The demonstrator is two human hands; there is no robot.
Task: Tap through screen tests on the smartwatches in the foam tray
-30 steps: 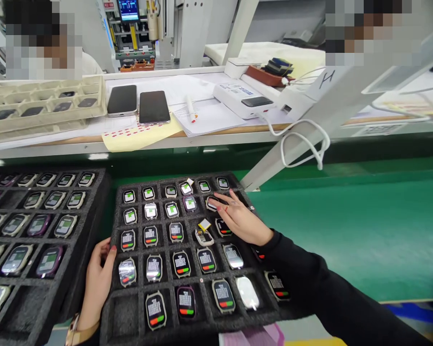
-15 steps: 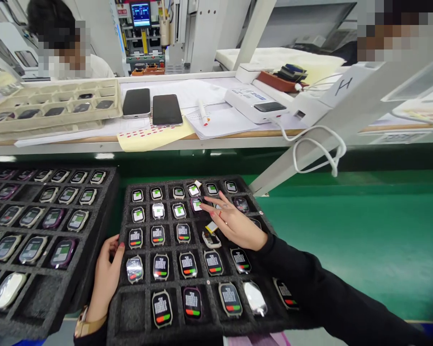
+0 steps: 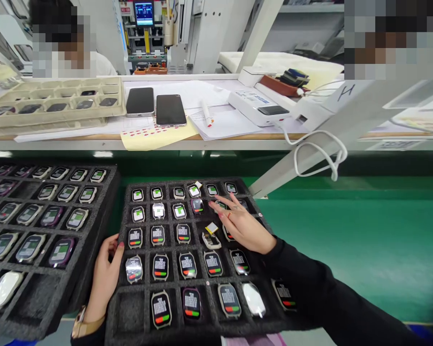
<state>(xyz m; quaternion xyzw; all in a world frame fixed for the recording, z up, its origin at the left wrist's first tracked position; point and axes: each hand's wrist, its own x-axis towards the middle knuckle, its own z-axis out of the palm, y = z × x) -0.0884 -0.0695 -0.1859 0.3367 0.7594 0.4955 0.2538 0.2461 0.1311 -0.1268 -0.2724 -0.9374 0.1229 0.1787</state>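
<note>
My left hand (image 3: pixel 108 271) is closed on the left side of a black foam tray (image 3: pixel 130 312), its thumb along the edge and its other fingers curled and partly hidden. Smartwatches sit in most of the tray's pockets, many with lit screens. My right hand (image 3: pixel 247 223), fingers outstretched, reaches over the right part, its fingertips at a watch (image 3: pixel 222 204) in the second row. Whether they touch the screen is hard to tell. Left of them lies a purple-rimmed watch (image 3: pixel 197 206). Below it, an opened watch case (image 3: pixel 211 241) shares a pocket with a small yellow-edged battery (image 3: pixel 211 228).
A second foam tray of watches (image 3: pixel 54 278) stands at the left. On the shelf beyond are a cream compartment tray (image 3: pixel 104 113), two phones (image 3: pixel 140 102), a marker (image 3: pixel 206 113) and a white device (image 3: pixel 256 108). A slanted post (image 3: pixel 292 161) carries a looped cable (image 3: pixel 319 132). Two people are beyond.
My right hand has moved a little right, from the purple-rimmed watch to the one beside it. The purple watch's screen went from white and green to mostly dark. My left hand stays put.
</note>
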